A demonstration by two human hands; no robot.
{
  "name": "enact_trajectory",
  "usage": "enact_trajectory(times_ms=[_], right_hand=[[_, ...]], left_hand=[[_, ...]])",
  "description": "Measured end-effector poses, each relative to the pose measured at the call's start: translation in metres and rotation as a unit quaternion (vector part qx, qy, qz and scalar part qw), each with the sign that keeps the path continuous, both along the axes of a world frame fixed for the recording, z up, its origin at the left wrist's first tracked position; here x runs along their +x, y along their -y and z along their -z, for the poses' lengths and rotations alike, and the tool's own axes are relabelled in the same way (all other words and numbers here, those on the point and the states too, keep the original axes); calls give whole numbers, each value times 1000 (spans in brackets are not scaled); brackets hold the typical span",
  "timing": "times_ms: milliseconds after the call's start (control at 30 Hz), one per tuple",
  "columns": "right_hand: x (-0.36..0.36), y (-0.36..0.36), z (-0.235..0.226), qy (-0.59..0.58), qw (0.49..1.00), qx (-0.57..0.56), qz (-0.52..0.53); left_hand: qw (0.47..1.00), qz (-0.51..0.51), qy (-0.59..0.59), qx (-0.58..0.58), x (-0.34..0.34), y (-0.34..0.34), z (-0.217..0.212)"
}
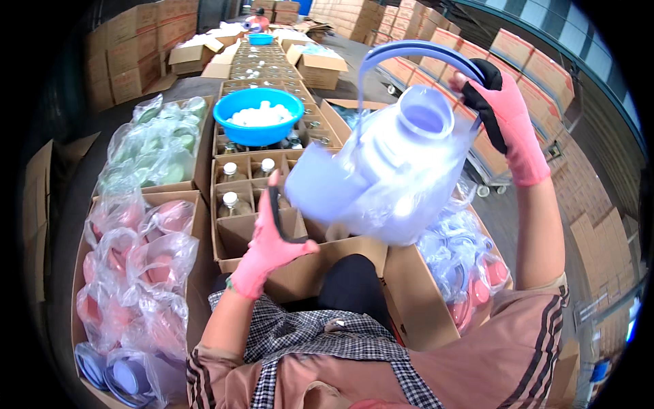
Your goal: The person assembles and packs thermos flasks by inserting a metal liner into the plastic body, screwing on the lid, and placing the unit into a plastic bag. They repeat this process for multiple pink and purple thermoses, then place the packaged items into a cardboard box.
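Note:
My right hand [496,112], in a pink and black glove, is raised at the right and closed round the looped handle of a lavender plastic jug [426,174]. The jug hangs tilted over the divided carton, its wide round mouth turned up toward me. Clear film clings to its side, and its lower part is smeared by motion. A lavender flap-like piece [327,180] sticks out at its left; I cannot tell whether it is joined on. Left of that piece, my gloved left hand [272,235] is open, thumb and fingers apart, holding nothing.
Clear-glass, white-capped bottles [230,203] stand in the divided carton [248,262]. A blue basin [259,136] of white caps rests farther along the carton row. Left are cartons of bagged pink parts [160,269] and green parts [153,153]; right, bagged blue parts [453,249]. Another person [258,22] is far off.

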State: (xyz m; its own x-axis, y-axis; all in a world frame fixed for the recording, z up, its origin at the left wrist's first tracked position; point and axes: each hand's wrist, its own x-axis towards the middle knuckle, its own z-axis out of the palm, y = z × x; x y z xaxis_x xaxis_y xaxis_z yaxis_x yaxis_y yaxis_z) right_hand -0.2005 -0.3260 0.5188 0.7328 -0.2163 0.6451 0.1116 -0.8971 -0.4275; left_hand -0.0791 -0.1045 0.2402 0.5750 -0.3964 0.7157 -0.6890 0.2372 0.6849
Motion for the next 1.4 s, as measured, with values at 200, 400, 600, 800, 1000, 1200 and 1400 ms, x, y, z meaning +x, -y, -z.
enact_trajectory(times_ms=[200,400,600,800,1000,1200,1400], right_hand=[[-13,-59,36,-79,951,270,-124],[-44,-89,90,-229,824,480,-196],[-14,-70,191,-167,738,619,-209],[-10,-83,353,-81,695,638,-322],[-31,-59,416,-184,266,902,-287],[-67,-30,352,10,365,913,-182],[-83,-76,312,-187,974,3,-126]], left_hand=[[967,64,-181,-168,-16,-32,-15],[857,161,-472,-133,-82,-105,61],[799,126,-584,-62,-111,-149,113],[759,192,-550,-292,-108,-146,81],[854,38,-509,-96,-121,-134,82],[877,0,-480,36,-105,-93,62],[872,-33,-486,48,-74,-70,51]])
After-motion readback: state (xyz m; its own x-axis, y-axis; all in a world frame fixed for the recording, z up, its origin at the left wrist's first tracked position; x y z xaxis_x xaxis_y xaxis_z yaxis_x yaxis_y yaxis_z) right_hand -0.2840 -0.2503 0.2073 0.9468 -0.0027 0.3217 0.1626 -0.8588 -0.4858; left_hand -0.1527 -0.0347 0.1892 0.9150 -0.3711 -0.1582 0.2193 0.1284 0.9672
